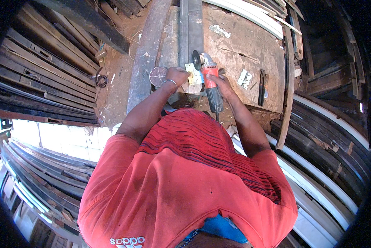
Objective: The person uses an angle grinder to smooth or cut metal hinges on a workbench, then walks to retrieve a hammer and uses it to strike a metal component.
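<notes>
My right hand (223, 86) is wrapped round the body of a red and black angle grinder (210, 77). The grinder's disc (198, 60) is at its far end, close beside a pale metal hinge (192, 74). With closed fingers my left hand (177, 77) grips the hinge's left edge at the near end of a dark metal bar (183, 37). I cannot tell whether the disc touches the hinge. A round, dusty disc (157, 77) lies just left of my left hand. My fingertips are partly hidden.
On the worn wooden bench (239, 53) lie more hinges (244, 79), (219, 31) and a dark plier-like tool (262, 87). Stacked dark timber (45, 70) stands at the left. Long boards and white strips (322, 182) lie at the right. A coiled cord (101, 80) is at the left.
</notes>
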A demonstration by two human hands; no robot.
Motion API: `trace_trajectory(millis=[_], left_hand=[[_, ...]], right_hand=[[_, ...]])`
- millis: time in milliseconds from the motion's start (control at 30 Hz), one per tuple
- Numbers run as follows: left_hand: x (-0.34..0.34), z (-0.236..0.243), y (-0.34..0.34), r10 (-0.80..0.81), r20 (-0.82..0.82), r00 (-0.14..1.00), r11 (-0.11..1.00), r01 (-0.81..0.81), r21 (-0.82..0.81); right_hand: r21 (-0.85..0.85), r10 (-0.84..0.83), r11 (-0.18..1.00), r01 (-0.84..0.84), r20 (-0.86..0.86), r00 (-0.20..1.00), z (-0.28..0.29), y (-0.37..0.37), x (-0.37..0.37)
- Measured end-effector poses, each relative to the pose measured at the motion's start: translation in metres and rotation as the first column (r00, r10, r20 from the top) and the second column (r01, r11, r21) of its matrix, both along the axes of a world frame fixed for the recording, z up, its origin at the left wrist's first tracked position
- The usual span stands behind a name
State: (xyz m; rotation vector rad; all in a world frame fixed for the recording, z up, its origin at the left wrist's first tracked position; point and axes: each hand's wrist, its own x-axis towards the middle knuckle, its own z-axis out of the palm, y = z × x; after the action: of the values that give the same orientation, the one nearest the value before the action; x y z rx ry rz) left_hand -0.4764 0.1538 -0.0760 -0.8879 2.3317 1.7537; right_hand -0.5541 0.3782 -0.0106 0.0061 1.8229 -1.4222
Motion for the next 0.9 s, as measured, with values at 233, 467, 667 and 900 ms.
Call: trace_trajectory(millis=[233, 467, 667, 900], left_hand=[[0.001, 0.002, 0.0, -0.009, -0.003, 1.0, 0.999, 0.009, -0.052], [0.0, -0.001, 0.002, 0.008, -0.021, 1.0, 0.997, -0.009, -0.075], [0.002, -0.008, 0.001, 0.0, -0.038, 0.999, 0.997, -0.003, -0.083], [0.003, 0.006, 0.005, 0.027, -0.007, 1.0, 0.996, -0.028, -0.084]], right_hand=[[0.034, 0.03, 0.999, -0.03, 0.007, 1.0, 0.004, -0.001, -0.001], [0.061, 0.023, 0.998, -0.021, -0.027, 0.999, -0.006, 0.003, -0.002], [0.077, 0.032, 0.997, -0.029, -0.037, 0.999, 0.002, -0.001, 0.002], [0.156, 0.034, 0.987, -0.028, -0.04, 0.999, -0.004, 0.003, 0.003]])
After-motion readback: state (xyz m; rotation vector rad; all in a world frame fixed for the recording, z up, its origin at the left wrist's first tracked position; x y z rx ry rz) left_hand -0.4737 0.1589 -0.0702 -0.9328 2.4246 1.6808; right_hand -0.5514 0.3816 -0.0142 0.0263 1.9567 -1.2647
